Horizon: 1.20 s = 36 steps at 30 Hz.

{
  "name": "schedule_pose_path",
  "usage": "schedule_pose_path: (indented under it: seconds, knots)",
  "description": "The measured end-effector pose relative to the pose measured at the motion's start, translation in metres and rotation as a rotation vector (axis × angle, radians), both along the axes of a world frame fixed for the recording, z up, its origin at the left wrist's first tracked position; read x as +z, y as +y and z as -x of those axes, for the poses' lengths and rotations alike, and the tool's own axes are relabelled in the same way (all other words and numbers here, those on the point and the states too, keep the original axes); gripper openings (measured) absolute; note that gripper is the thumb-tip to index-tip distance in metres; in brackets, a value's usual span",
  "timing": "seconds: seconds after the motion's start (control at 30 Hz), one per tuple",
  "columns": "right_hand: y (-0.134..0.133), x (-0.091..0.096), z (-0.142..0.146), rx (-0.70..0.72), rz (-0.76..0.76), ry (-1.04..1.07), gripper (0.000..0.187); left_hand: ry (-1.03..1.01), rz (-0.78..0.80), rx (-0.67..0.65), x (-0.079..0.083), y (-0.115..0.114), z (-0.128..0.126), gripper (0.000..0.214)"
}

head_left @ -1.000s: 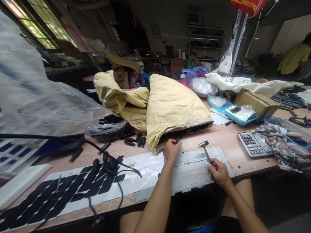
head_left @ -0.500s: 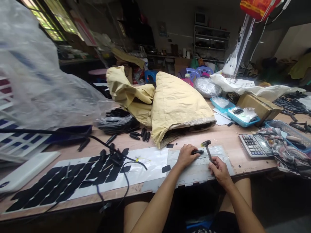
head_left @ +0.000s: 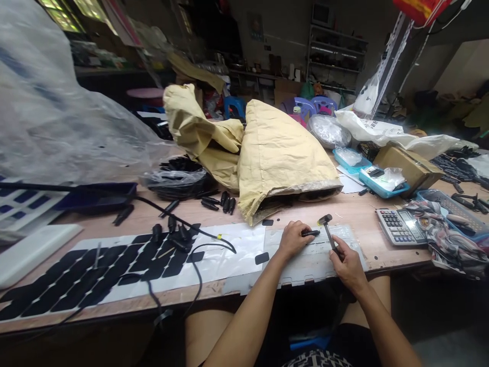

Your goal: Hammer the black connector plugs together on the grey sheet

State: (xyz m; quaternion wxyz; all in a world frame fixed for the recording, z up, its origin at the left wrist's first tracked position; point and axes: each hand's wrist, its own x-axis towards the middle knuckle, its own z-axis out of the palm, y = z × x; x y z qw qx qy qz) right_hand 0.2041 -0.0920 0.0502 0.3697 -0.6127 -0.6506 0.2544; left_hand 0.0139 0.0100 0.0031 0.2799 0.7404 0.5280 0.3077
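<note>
My left hand (head_left: 294, 238) is closed around a small black cylindrical part (head_left: 311, 233), with one end sticking out past the fingers to the right. It rests on a whitish flat board (head_left: 290, 267) at the table's front edge. My right hand (head_left: 346, 260) grips the handle of a small hammer (head_left: 327, 230). The hammer's head is raised a little to the right of the black part and does not touch it. What the left fingers cover of the part is hidden.
A large yellow sack (head_left: 284, 158) lies open-mouthed behind the board. Several black parts (head_left: 179, 237) and a black cable (head_left: 206, 229) lie on a patterned sheet (head_left: 229, 265) at left. A calculator (head_left: 401, 227), blue baskets (head_left: 384, 183) and a patterned cloth (head_left: 443, 239) are at right.
The hammer and my right hand have shifted slightly, the hammer's head staying near the black part. My left hand keeps its hold. The whole view has tilted a little.
</note>
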Motion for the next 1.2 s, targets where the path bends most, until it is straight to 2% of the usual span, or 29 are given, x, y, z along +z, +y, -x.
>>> schedule_pose_path:
  seconds: [0.1, 0.2, 0.33, 0.47, 0.57, 0.67, 0.77, 0.93, 1.0, 1.07, 1.13, 1.2]
  knots:
    - [0.0, 0.003, 0.0, 0.025, -0.012, -0.044, 0.047, -0.011, 0.009, -0.006, 0.001, 0.0, 0.0, 0.014]
    - [0.001, -0.004, -0.002, 0.041, 0.031, -0.051, 0.044, -0.012, 0.017, 0.0, 0.002, 0.0, 0.0, 0.014]
    - [0.003, -0.005, -0.002, 0.054, 0.084, 0.02, 0.043, -0.016, 0.01, -0.002, 0.003, 0.0, 0.0, 0.015]
    - [0.004, 0.0, 0.004, 0.079, 0.054, 0.083, 0.044, -0.011, 0.001, -0.002, 0.004, -0.001, 0.0, 0.013]
    - [0.005, -0.004, 0.006, 0.095, 0.06, 0.129, 0.042, 0.021, -0.01, 0.0, 0.004, -0.001, 0.0, 0.013]
    - [0.007, -0.015, 0.005, 0.089, 0.136, 0.253, 0.04, 0.033, -0.006, 0.002, 0.004, -0.002, 0.0, 0.013]
    - [0.01, -0.023, 0.0, 0.045, 0.219, 0.442, 0.047, 0.001, 0.015, -0.001, 0.003, -0.001, 0.0, 0.013]
    - [0.014, -0.023, -0.007, -0.015, 0.197, 0.636, 0.048, -0.035, 0.041, -0.013, 0.011, -0.002, 0.002, 0.015]
    - [0.014, -0.021, -0.009, -0.03, 0.207, 0.688, 0.049, -0.133, 0.053, -0.04, 0.021, -0.017, 0.004, 0.02]
    - [0.015, -0.02, -0.01, -0.043, 0.214, 0.721, 0.05, -0.283, 0.114, -0.118, 0.033, -0.044, 0.008, 0.027]
    - [0.015, -0.021, -0.011, -0.044, 0.219, 0.73, 0.05, -0.408, 0.25, -0.259, 0.039, -0.082, 0.011, 0.033]
    - [0.015, -0.022, -0.011, -0.028, 0.23, 0.73, 0.048, -0.429, 0.441, -0.439, 0.035, -0.12, 0.011, 0.035]
